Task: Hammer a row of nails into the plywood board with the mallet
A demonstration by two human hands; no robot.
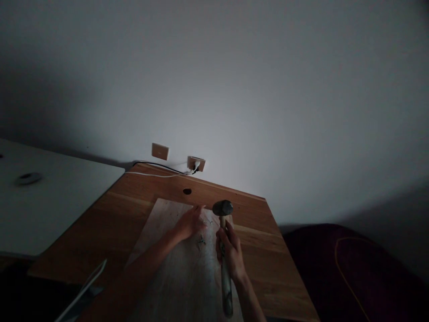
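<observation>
My right hand (230, 251) is closed around the handle of a hammer (222, 207) with a short, thick, dark head. The head is raised toward the far side, and the long handle runs back below my fist. A pale wooden board (174, 277) lies beneath both hands. Over its far part, my left hand (191, 222) has its fingers drawn together; anything they pinch is too small and dark to make out. A little cluster of thin metal pieces, like nails or screws (201, 241), rests on the board between my hands. More small bits lie beside my left fingers.
The board is on a brown wooden desk (268, 264) with a round cable hole (187, 191). Behind it, cables run to a wall socket (196, 163) with a plug in it. A white surface (60, 201) stands to the left and a dark purple cushioned shape (321, 264) to the right.
</observation>
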